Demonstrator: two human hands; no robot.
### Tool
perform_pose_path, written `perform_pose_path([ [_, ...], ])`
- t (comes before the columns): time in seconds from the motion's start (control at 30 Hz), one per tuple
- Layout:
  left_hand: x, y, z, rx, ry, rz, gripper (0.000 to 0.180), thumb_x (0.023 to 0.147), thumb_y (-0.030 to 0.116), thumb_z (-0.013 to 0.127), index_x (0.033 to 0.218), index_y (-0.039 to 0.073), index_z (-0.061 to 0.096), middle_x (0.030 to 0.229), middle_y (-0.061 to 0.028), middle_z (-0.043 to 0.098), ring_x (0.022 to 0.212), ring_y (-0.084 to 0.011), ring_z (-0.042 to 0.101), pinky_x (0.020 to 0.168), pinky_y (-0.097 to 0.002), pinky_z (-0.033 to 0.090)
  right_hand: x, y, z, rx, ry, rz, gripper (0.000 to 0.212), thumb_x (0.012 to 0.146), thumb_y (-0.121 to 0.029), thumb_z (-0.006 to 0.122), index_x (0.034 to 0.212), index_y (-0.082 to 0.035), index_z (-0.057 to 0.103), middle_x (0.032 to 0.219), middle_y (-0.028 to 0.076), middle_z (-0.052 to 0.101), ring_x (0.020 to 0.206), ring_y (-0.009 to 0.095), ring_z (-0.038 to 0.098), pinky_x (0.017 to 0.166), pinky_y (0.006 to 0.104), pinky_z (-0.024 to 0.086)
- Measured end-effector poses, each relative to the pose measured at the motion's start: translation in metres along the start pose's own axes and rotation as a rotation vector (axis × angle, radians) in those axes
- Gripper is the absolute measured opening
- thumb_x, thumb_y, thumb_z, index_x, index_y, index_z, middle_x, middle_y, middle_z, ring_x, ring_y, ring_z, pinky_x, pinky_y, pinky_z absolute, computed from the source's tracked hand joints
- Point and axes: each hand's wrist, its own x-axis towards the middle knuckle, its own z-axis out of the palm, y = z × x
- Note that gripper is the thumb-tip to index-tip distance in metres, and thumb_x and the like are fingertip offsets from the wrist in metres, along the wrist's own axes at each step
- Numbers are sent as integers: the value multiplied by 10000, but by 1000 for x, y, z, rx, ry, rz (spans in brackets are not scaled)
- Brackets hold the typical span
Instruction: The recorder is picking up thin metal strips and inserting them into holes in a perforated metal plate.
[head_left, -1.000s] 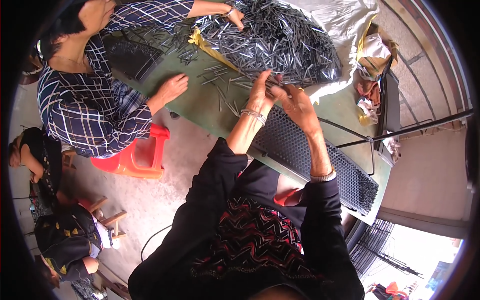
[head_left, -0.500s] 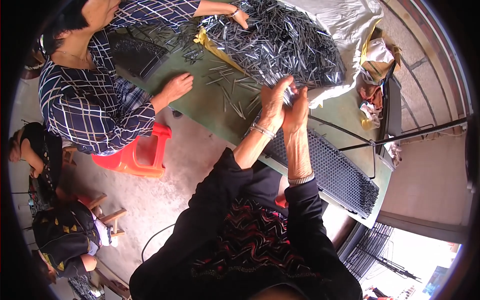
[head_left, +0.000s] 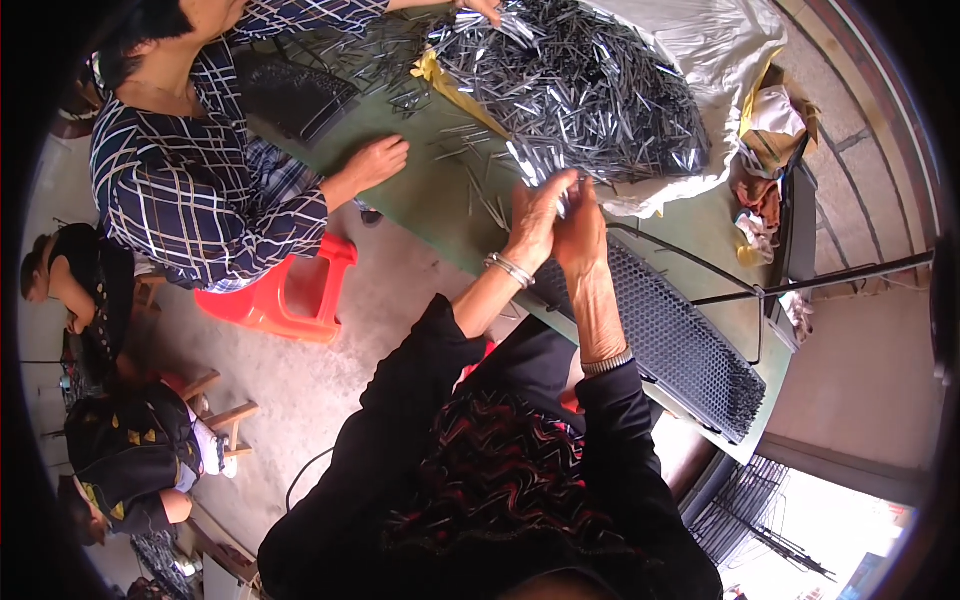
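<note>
My left hand (head_left: 536,217) and my right hand (head_left: 582,236) are together at the near edge of a heap of thin dark strips (head_left: 610,95). Between them is a small bundle of shiny strips (head_left: 538,160), its ends sticking out past my left fingers. Both hands are closed around it; the fingers of my right hand are partly hidden. Just below my right hand lies a long black tray (head_left: 680,325) full of small round holes, its far right end packed with dark pieces.
The heap lies on a white sack (head_left: 735,60) with a yellow edge, on a green table (head_left: 425,200). Loose strips (head_left: 480,190) are scattered beside it. A black metal rod frame (head_left: 755,292) stands over the tray. A co-worker's hand (head_left: 380,160) rests at left, above a red stool (head_left: 300,295).
My hands have drawn back from the heap toward me, and the strip ends now show more. The co-worker's far hand has moved farther away over the heap. The view has shifted slightly.
</note>
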Motion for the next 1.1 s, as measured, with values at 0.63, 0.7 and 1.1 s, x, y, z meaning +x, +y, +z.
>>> perform_pose_path([
  [0.63,58,18,-124,713,81,526,279,813,105,680,1044,27,546,868,-10,598,759,-110,521,726,-278,452,55,55,24,-1251,-229,-720,346,943,-296,511,1065,16,598,966,272,634,922,443,603,770,454,481],
  [0.7,58,16,-126,694,61,534,284,819,110,687,1053,32,545,842,4,577,759,-108,513,715,-280,449,46,57,39,-1155,-273,-658,375,960,-312,496,1112,20,586,997,256,638,948,374,620,795,407,478],
  [1.1,48,23,-119,851,39,554,245,774,54,686,940,28,507,746,-76,585,691,-178,563,683,-306,463,37,58,40,-801,-373,-419,494,994,-391,461,1255,24,524,1070,93,627,956,159,568,850,278,452],
])
